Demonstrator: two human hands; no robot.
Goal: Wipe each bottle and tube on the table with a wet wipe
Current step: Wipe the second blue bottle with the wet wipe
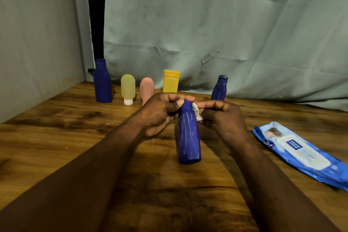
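Wiping is under way on the blue bottle (pixel 189 137), held mid-table with its base nearest: the left hand (pixel 160 113) grips its neck while the right hand (pixel 224 118) pinches the wet wipe (pixel 196 112) against it. Next, I judge, the wipe must sweep down the body.

The streaked dark blue plastic bottle (pixel 189 137) bears thin pale lines; the crumpled wet wipe (pixel 196 112) is white. Behind stand a tall dark blue bottle (pixel 102 83), a translucent pale yellow tube (pixel 128 86) with a white cap, a matte pink tube (pixel 146 86), a bright yellow flip-top tube (pixel 171 82) and a small dark blue bottle (pixel 220 88). The soft wipes pack (pixel 301 152) is blue with a white label; the wooden bench (pixel 75 128) shows brown grain.
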